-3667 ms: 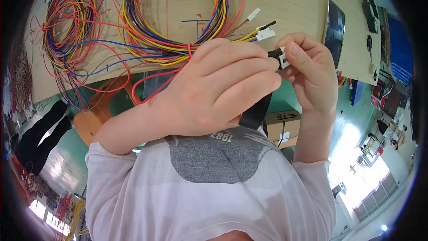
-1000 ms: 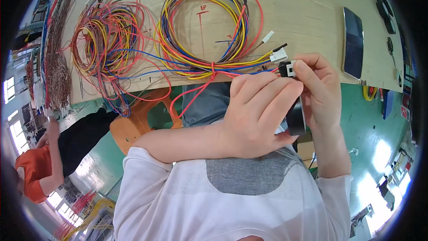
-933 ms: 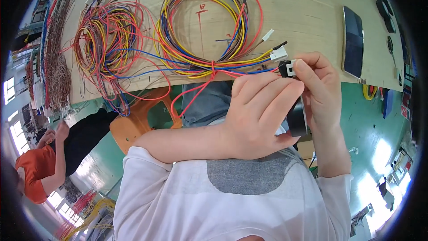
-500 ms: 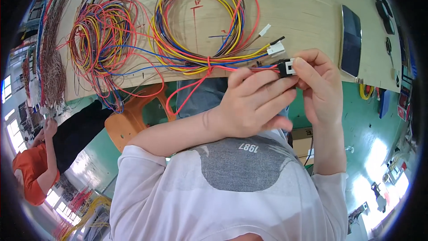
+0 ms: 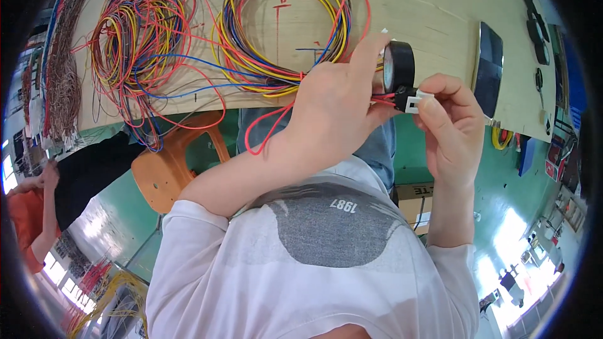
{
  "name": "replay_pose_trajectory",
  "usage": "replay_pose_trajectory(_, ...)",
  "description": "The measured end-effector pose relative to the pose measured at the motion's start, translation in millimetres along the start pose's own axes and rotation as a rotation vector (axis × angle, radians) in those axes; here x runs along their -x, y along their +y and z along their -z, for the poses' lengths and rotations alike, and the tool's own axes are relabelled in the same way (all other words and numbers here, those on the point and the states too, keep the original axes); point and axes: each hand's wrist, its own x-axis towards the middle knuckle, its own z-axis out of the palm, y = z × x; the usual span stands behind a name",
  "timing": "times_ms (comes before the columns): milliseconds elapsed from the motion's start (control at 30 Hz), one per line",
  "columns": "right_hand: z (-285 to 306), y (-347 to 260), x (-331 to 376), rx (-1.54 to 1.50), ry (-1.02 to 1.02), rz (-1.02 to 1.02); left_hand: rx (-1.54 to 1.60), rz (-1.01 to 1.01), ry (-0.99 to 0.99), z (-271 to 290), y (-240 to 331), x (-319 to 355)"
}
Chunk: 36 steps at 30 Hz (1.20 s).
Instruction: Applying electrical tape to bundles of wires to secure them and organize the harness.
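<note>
Taping the wire ends behind the connector (image 5: 414,98), pinched in the right hand (image 5: 449,129) grip just off the tabletop (image 5: 427,6) edge at 2 o'clock. Left hand (image 5: 333,113) grip closed on black tape roll (image 5: 398,66), touching the connector at its 11 o'clock. Next, likely: winding tape snugly around red wires (image 5: 380,97), keeping tension.

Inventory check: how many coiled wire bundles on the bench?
2. A neat multicolour coil lies behind the left hand; a looser tangled coil lies further left. Straight wires at the left rim may hide more.
</note>
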Motion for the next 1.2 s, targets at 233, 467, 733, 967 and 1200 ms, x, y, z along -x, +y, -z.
replay_pose_trajectory(233,-4,0,1,0.027,-0.064,0.142,0.862,0.257,-0.328,22,-6,-19)
replay_pose_trajectory(467,0,-10,0,0.070,-0.217,0.045,1.078,0.569,-0.253,27,1,-20)
replay_pose_trajectory(733,-4,-15,-4,-0.001,-0.007,-0.202,0.990,0.383,-0.315,35,13,-14)
replay_pose_trajectory(967,-1,-20,-3,0.196,-0.050,-0.090,1.066,-0.053,-0.298,15,-12,-3)
replay_pose_trajectory(1200,-4,-27,-9,0.390,-0.247,0.215,1.064,0.495,-0.764,35,-14,-29)
